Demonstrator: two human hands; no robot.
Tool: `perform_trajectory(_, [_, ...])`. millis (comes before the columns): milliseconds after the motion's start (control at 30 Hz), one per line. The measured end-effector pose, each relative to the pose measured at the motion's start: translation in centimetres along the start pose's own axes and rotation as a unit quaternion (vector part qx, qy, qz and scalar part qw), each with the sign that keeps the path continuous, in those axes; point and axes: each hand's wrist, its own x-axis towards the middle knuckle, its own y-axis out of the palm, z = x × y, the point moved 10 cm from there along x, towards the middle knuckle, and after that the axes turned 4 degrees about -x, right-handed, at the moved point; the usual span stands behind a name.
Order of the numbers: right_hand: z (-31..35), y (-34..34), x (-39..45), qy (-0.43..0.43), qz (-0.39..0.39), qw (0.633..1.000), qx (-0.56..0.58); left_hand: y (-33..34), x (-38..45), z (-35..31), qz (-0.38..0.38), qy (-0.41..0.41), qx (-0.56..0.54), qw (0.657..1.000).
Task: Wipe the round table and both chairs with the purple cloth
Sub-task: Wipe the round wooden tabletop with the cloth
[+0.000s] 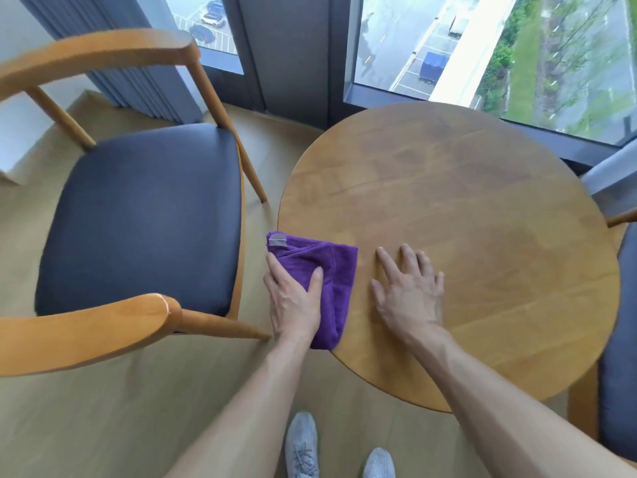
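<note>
We had left hand [295, 298] clamped on purple cloth [332, 270] at round table [465, 208] 8 o'clock edge, right hand [408, 291] splayed flat beside it.

smooth wooden table [465, 208], plush purple cloth [331, 270]

Both forearms are bare from elbow to wrist, with no sleeves, watch or rings showing on the left hand [294, 301] or the right hand [406, 294]. On the feet are pale grey knitted sneakers [301, 446] with grey laces.
</note>
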Motion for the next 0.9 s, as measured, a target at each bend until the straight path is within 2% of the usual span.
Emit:
perform_trajectory(133, [0.2, -0.5, 0.0, -0.002, -0.007, 0.999, -0.045, -0.1, 2.9, -0.4, 0.001, -0.022, 0.003, 1.000])
perform_trajectory(467, [1.3, -1.8, 1.4, 0.049, -0.014, 0.998, -0.048, -0.4, 9.8, -3.5, 0.035, 0.012, 0.054, 0.998])
perform_trajectory(667, [4.2, -4.5, 9.4, -0.050, -0.035, 0.998, -0.007, 0.5, 13.3, -4.6, 0.061, 0.011, 0.066, 0.996])
perform_trajectory(800, [5.4, -6.4, 13.3, -0.122, -0.048, 0.991, -0.014, 1.5, 16.7, -4.6, 0.100, -0.023, 0.012, 0.995])
perform_trajectory(900, [5.3, -6.8, 13.9, -0.161, -0.037, 0.986, -0.021, 2.2, 18.8, -5.7, 0.130, -0.011, -0.001, 0.991])
